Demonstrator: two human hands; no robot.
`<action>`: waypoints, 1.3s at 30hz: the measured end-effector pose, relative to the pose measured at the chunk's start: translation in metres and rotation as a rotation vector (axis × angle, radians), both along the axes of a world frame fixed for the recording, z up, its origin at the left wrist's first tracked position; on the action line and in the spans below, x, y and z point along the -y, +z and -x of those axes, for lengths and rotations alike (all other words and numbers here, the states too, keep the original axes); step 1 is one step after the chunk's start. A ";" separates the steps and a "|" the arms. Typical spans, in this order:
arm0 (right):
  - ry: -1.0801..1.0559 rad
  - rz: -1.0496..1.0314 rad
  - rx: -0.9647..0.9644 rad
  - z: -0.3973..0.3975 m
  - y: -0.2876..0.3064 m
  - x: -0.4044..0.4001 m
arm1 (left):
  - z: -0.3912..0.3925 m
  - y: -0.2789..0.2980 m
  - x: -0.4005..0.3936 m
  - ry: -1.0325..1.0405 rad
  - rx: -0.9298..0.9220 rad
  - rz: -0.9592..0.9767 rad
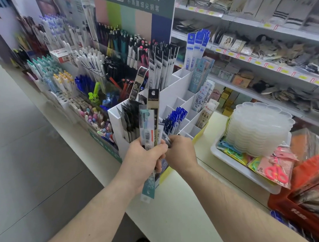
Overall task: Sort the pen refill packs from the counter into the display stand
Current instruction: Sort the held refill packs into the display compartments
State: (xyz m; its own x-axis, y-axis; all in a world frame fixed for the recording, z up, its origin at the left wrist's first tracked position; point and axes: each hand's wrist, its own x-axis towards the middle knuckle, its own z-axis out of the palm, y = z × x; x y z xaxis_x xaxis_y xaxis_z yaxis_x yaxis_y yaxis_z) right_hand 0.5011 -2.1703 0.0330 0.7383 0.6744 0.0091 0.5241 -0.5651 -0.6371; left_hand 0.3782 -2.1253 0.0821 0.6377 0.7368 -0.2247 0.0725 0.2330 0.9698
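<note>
Refill packs [149, 128] are bunched upright in the left hand [143, 157], long axes running near vertical and leaning a touch away from the person, tops fanned above the fist and tails hanging below it. That left hand is wrapped tight around the bundle's middle, thumb across the front. Right beside it, the right hand [180, 151] comes in from the right, its fingertips curled in against the bundle's right edge where a bluish pack sits, pinching at it by the look of things, though the fingers themselves are hidden behind the knuckles. So the right hand is the one placed to peel a single pack off, and the pull looks to be up and forward. Just beyond both hands stands the white display stand [172, 95], its stepped compartments rising away from the person: black packs [130, 120] in the near left slot, blue packs [175, 118] in the middle, several slots showing bare white, and taller packs marked 0.5 [202, 99] further back on the right. The stand's front wall sits directly behind the bundle, so a pack must clear that edge before dropping in. Counter [177, 201] to the right is open up to the white tray [245, 172].
</note>
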 end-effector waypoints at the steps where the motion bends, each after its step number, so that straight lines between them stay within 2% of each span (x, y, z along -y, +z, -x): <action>1: 0.018 0.022 -0.001 0.000 0.001 -0.001 | -0.002 0.001 0.001 -0.008 0.000 -0.002; 6: 0.001 -0.011 -0.174 -0.007 0.002 0.004 | -0.011 0.008 0.007 -0.044 0.031 0.007; 8: -0.063 -0.139 -0.296 -0.010 0.012 0.013 | -0.014 0.009 0.008 -0.068 0.044 0.034; 11: -0.179 -0.443 -0.564 -0.016 0.040 0.036 | -0.020 0.009 0.010 -0.156 0.036 0.064; 13: -0.165 -0.572 -0.703 -0.017 0.060 0.054 | -0.026 0.009 0.012 -0.243 0.003 0.093; 15: -0.099 -0.587 -0.728 -0.016 0.074 0.067 | -0.031 0.009 0.016 -0.336 -0.045 0.122; 18: -0.036 -0.560 -0.652 -0.016 0.086 0.078 | -0.037 0.012 0.022 -0.496 -0.092 0.183; 20: -0.065 -0.594 -0.625 -0.020 0.090 0.083 | -0.040 0.015 0.024 -0.559 -0.082 0.211; 23: -0.205 -0.680 -0.640 -0.031 0.089 0.089 | -0.044 0.018 0.024 -0.548 -0.060 0.213; 30: -0.457 -0.976 -0.919 -0.056 0.084 0.098 | -0.043 0.020 0.021 -0.521 -0.046 0.182; 34: -0.364 -1.042 -1.120 -0.058 0.087 0.094 | -0.037 0.019 0.019 -0.504 -0.050 0.203; 39: -0.263 -1.078 -1.259 -0.044 0.092 0.081 | -0.031 0.024 0.024 -0.517 -0.013 0.268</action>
